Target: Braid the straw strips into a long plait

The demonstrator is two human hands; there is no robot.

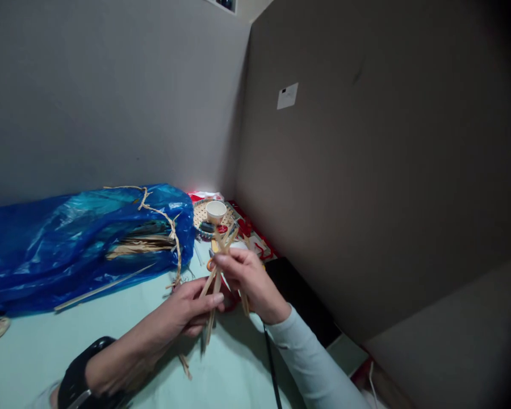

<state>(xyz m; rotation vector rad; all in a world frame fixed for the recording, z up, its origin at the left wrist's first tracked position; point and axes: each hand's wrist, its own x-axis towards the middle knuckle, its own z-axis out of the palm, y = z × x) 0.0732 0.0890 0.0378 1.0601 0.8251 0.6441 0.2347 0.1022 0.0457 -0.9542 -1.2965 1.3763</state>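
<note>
Several pale, flat straw strips (212, 284) cross each other between my two hands, above a pale green surface. My left hand (193, 307) pinches their lower part between thumb and fingers, and loose ends hang below it. Higher up, my right hand (249, 278) is closed on the upper part, where the strips cross and fan out. One strip end also hangs below the right palm. Just behind the hands an orange handle shows in part, mostly hidden by the fingers.
A blue plastic bag (89, 244) with dried straw (145, 244) inside lies at left. Behind the hands, a woven tray (200, 211) bears a white cup (216, 211). A black flat object (298, 295) lies at right by the wall. A black cable (271, 358) runs down the front.
</note>
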